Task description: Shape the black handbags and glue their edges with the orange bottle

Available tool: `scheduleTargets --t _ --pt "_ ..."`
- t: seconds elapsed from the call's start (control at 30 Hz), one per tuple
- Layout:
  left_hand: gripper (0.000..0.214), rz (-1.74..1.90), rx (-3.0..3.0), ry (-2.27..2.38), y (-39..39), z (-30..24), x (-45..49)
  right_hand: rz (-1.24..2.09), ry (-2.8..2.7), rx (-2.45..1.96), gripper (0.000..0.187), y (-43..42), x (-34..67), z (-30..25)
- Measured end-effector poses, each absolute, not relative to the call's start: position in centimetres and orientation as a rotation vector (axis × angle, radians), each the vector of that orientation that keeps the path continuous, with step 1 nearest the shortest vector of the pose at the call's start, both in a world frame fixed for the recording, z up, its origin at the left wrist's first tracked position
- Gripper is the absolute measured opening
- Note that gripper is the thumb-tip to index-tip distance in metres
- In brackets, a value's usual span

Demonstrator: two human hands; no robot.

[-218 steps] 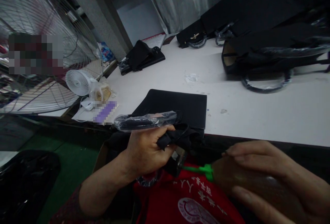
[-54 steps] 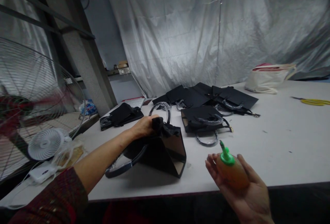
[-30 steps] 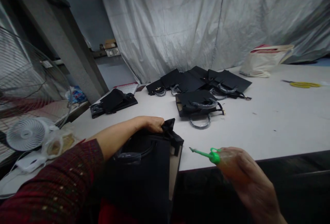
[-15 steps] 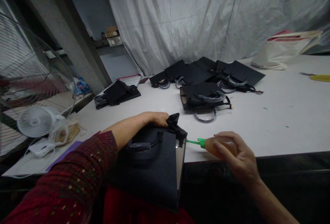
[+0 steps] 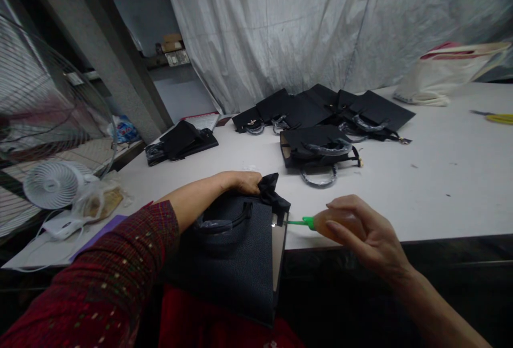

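Observation:
A black handbag [image 5: 244,262] stands tilted against the near edge of the white table [image 5: 441,177], its handle [image 5: 224,222] wrapped in clear plastic. My left hand [image 5: 240,181] grips the bag's top by the black fabric bow [image 5: 272,195]. My right hand [image 5: 360,230] is closed round a soft amber squeeze bottle [image 5: 326,222] with a green nozzle [image 5: 298,223]. The nozzle tip points left and touches the bag's upper right edge, just under the bow.
Several finished black bags [image 5: 320,147] lie in the middle and back of the table, another black bundle [image 5: 180,142] at the left. A white tote [image 5: 441,72] and yellow scissors [image 5: 497,118] are at far right. A small white fan [image 5: 52,185] and a big cage fan [image 5: 40,123] stand left.
I drew the bag from the table's middle back to its near edge. My right hand turned the bottle over and brought its nozzle left to the bag's edge.

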State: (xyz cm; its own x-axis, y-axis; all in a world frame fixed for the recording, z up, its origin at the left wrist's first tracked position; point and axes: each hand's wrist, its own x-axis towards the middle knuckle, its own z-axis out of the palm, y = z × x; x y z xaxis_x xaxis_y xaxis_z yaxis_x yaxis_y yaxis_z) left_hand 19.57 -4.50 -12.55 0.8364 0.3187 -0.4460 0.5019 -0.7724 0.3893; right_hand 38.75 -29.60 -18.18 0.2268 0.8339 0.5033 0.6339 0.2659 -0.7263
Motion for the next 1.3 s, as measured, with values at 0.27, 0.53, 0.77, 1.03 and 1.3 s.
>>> scheduleTargets --t 0.27,0.53,0.77,1.03,1.3 --pt "0.007 -0.483 2.501 0.615 -4.6 -12.6 19.6 0.228 -1.453 -1.473 0.027 -29.1 39.1 -18.2" --pt "0.009 -0.466 2.51 0.605 -4.7 -12.6 19.5 0.275 -1.44 -1.46 0.028 -28.7 39.1 -18.2" --pt "0.007 -0.427 2.504 0.57 -4.5 -12.9 19.4 0.346 -1.425 -1.44 0.029 -29.5 38.9 -18.5" --pt "0.005 -0.438 2.518 0.594 -4.8 -12.6 19.5 0.346 -1.526 -1.385 0.027 -30.3 38.5 -18.8" --pt "0.008 -0.408 2.467 0.57 -4.6 -13.1 19.3 0.375 -1.569 -1.339 0.028 -31.3 37.9 -19.5"
